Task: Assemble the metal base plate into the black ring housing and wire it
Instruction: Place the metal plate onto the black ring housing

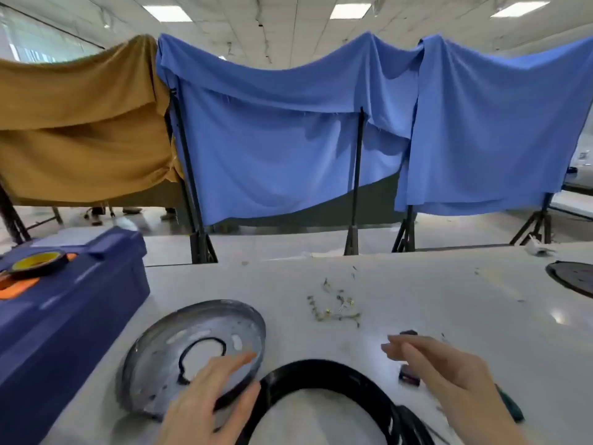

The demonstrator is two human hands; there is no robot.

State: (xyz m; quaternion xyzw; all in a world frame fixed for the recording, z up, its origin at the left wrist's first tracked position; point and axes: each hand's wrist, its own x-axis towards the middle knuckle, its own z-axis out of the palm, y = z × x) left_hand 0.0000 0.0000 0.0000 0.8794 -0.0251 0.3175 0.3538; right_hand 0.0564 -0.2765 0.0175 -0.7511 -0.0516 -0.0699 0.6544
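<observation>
Your left grip (205, 399) holds the metal base plate (179, 335) by its right rim, thumb outside and fingers laid inside, near the surface's (449, 290) near edge and just beside the blue toolbox (64, 316). The plate looks tilted, so a thumb-and-finger hold on one rim may let it swing or slip as you lift; a second hand on the far rim would steady it. Your right grip (449, 370) hovers loose and wide with nothing in it, over the near-right part of the surface. The black ring housing (321, 369) lies at the near edge, its rim just beside your left thumb, and nothing pins it, so pushing the plate in could skate it off that edge. Cables run under its right side and could get pinched beneath the plate. A small dark part (409, 375) sits under your right fingers and a green-handled screwdriver (510, 407) under that wrist; a careless sweep may knock either away. Wire scraps (337, 308) toward the middle could end up trapped inside the housing
</observation>
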